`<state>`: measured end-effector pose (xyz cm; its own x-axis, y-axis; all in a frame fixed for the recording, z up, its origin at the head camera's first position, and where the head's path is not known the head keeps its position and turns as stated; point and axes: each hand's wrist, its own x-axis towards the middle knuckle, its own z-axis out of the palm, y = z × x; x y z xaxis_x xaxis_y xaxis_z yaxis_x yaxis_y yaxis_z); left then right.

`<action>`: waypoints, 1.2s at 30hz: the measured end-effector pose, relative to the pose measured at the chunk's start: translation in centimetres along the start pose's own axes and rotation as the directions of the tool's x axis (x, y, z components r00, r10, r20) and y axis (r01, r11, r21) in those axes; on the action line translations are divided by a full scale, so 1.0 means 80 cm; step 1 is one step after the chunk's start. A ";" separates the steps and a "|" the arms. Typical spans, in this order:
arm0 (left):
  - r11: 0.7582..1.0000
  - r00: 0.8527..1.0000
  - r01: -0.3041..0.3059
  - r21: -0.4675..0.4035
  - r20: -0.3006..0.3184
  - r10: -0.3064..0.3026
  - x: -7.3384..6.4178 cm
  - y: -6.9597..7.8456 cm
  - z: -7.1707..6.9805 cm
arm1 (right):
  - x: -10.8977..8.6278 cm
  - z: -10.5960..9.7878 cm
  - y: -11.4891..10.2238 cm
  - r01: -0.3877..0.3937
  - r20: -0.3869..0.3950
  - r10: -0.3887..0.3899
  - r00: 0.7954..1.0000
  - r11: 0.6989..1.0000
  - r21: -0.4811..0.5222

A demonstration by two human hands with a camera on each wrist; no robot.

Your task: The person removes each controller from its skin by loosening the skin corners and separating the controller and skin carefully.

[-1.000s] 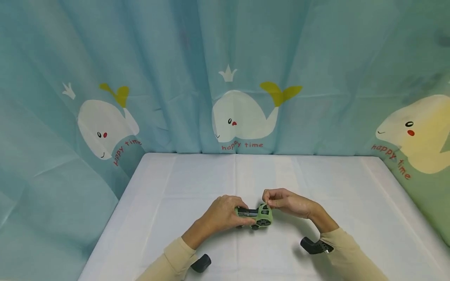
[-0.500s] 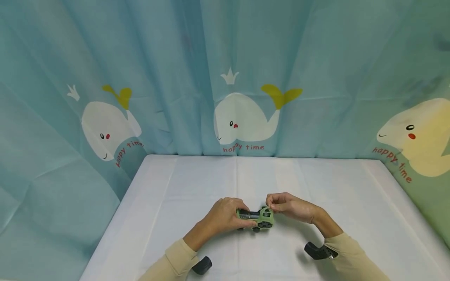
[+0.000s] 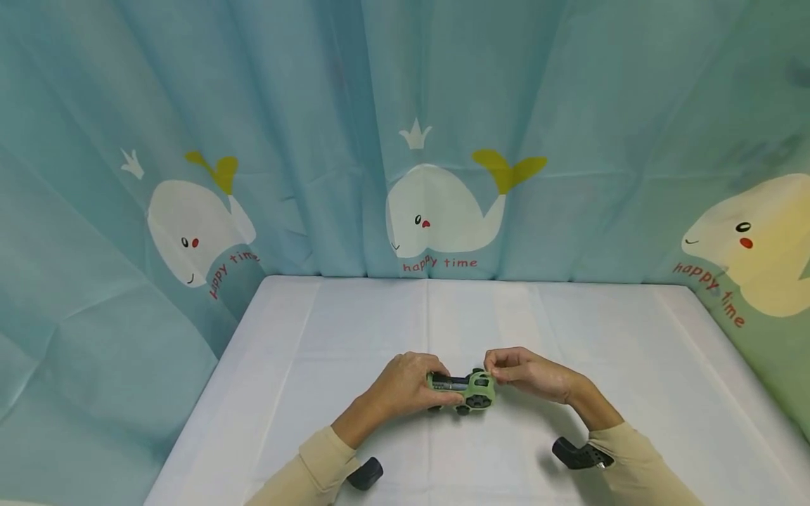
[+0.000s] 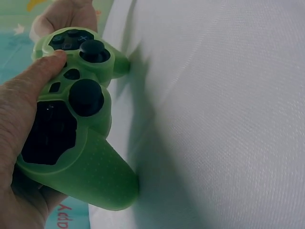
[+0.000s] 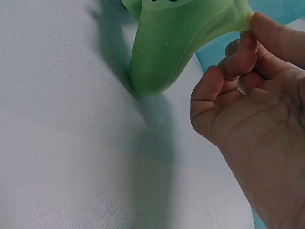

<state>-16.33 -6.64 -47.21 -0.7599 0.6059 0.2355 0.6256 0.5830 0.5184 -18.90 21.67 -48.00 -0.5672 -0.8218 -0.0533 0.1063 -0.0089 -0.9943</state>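
My left hand (image 3: 405,384) grips a black game controller (image 4: 86,98) in a light green silicone cover (image 4: 102,176). Its thumb lies across the controller's front near the middle buttons, and the other fingers are behind it. Both thumbsticks and the button clusters show through openings in the cover. The controller stands on edge close over the table. At its far end my right hand (image 3: 534,374) pinches the edge of the cover between thumb and index finger. In the right wrist view the silicone (image 5: 162,52) stretches out to a thin point at those fingertips, the other fingers curled below.
A white cloth covers the table (image 3: 354,316). Behind and at both sides hangs a blue-green curtain (image 3: 304,105) printed with whales. A black wrist device (image 3: 581,455) juts from the right sleeve, and another black one (image 3: 365,474) from the left.
My right hand has drawn slightly to the right, still pinching the cover's edge. The left hand keeps its grip on the controller. The head view has shifted a little.
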 end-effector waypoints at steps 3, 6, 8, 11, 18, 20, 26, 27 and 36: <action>1.000 1.000 -0.004 -0.002 -0.014 0.004 -0.001 0.000 0.001 | -0.003 0.000 0.000 -0.005 0.002 0.005 1.000 1.000 0.002; 1.000 1.000 -0.008 -0.002 -0.025 0.008 -0.001 -0.001 0.002 | -0.005 0.001 -0.001 -0.014 0.003 0.014 1.000 1.000 0.005; 1.000 0.999 -0.013 0.002 -0.031 0.013 -0.001 0.000 0.004 | -0.009 0.001 -0.002 -0.021 -0.001 0.021 1.000 1.000 0.001; 1.000 0.999 -0.018 0.013 -0.034 0.018 -0.001 0.002 0.004 | -0.012 0.002 -0.004 -0.030 -0.018 0.030 0.999 0.999 -0.033; 1.000 1.000 0.011 0.012 0.026 -0.011 0.002 0.003 -0.003 | 0.000 0.012 -0.006 -0.095 -0.226 0.041 0.973 0.968 -0.234; 1.000 0.999 0.005 0.027 0.040 -0.006 0.003 0.004 -0.003 | 0.003 0.015 -0.007 -0.086 -0.264 0.019 0.964 0.966 -0.242; 0.999 1.000 -0.005 0.046 0.028 0.004 0.003 0.006 0.001 | 0.000 0.020 -0.004 -0.086 -0.343 0.001 0.939 0.969 -0.232; 0.999 1.000 0.002 0.049 0.014 -0.003 0.003 0.007 0.002 | -0.001 0.021 -0.003 -0.083 -0.357 -0.009 0.934 0.967 -0.241; 0.991 0.985 -0.013 0.132 -0.168 0.035 -0.007 0.011 0.016 | 0.004 0.039 -0.002 0.009 -0.491 -0.265 0.830 0.887 -0.462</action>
<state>-15.12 -5.78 -47.96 -0.7563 0.5267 0.3881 0.6531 0.6417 0.4020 -16.56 19.68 -47.58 -0.9000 -0.3998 0.1734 -0.2883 0.2479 -0.9249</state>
